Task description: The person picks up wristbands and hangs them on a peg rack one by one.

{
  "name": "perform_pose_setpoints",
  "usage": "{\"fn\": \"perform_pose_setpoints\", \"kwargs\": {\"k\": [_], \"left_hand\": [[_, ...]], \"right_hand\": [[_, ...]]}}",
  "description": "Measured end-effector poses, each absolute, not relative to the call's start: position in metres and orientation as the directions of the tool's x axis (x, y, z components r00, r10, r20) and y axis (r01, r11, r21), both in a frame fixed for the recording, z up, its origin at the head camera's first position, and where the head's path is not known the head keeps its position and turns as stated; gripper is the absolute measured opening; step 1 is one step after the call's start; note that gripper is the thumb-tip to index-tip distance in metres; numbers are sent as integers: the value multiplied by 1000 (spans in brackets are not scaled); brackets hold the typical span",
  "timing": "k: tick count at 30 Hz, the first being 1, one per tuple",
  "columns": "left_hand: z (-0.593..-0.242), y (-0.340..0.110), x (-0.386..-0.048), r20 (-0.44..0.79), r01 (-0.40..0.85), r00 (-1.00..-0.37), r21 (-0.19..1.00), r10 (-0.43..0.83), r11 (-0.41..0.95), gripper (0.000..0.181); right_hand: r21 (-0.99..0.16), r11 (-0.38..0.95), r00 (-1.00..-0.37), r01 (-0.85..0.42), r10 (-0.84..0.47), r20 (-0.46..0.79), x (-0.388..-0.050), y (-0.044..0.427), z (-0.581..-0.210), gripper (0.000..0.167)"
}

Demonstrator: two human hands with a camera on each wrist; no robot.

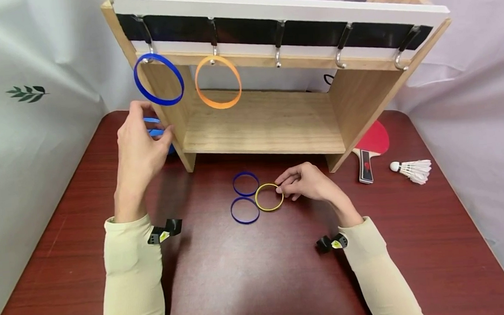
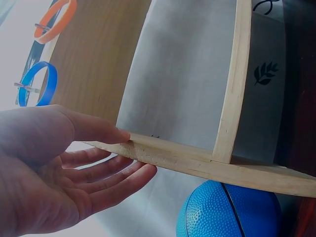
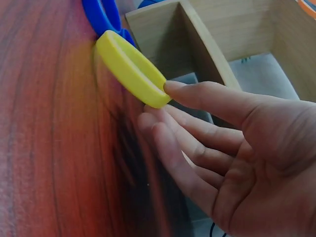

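My right hand (image 1: 310,182) (image 3: 237,143) pinches the right edge of a yellow ring (image 1: 270,210) (image 3: 129,71) between thumb and fingertips, low over the table. Two dark blue rings, an upper one (image 1: 246,195) and a lower one (image 1: 246,223), lie just left of it. With thumb and fingers on opposite sides, my left hand (image 1: 140,140) (image 2: 74,168) grips the left side panel (image 2: 173,155) of a wooden rack (image 1: 263,123). From the rack's two leftmost hooks hang a blue ring (image 1: 168,103) (image 2: 48,89) and an orange ring (image 1: 218,105) (image 2: 64,22).
Three more hooks, the middle one (image 1: 277,40) among them, hold no ring. Left of the rack is a blue ball (image 1: 171,149) (image 2: 227,210), partly hidden. A red paddle (image 1: 374,138) and a white shuttlecock (image 1: 415,169) lie on the table (image 1: 242,283) at right.
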State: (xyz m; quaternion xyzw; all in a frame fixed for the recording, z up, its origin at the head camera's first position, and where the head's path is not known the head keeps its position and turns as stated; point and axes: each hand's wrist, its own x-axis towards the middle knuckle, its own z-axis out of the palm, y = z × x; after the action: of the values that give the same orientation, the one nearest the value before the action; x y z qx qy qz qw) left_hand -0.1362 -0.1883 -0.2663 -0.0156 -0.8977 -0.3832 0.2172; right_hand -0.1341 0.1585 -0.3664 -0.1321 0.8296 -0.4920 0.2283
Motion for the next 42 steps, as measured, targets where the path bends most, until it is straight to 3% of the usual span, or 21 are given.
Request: {"fn": "perform_pose_setpoints", "kwargs": {"k": [10, 17, 24, 28, 31, 36, 42], "left_hand": [[-267, -189, -137, 404, 196, -904, 677, -136, 710, 40], [-267, -188, -137, 408, 203, -904, 676, -130, 708, 40], [-268, -187, -137, 422, 211, -896, 673, -134, 709, 39], [-268, -188, -137, 423, 210, -896, 674, -136, 708, 39], [-269, -188, -137, 426, 211, -895, 670, -136, 712, 39], [-268, -188, -137, 433, 213, -892, 661, -134, 720, 39], [-268, -188, -137, 427, 206, -894, 661, -136, 721, 39]], "right_hand": [[-917, 398, -836, 28, -494, -240, -132, 164, -358, 24], [-968, 249, -887, -38, -455, -83, -125, 168, -332, 26], [-975, -129, -937, -179, -280, 209, -119, 155, -290, 27], [-881, -371, -926, -295, -116, 359, -118, 143, -264, 27], [-794, -502, -915, -344, -10, 403, -119, 136, -248, 29], [-717, -595, -916, -363, 86, 392, -124, 129, -232, 34], [-715, -595, -920, -367, 117, 375, -133, 124, -231, 35]]}}
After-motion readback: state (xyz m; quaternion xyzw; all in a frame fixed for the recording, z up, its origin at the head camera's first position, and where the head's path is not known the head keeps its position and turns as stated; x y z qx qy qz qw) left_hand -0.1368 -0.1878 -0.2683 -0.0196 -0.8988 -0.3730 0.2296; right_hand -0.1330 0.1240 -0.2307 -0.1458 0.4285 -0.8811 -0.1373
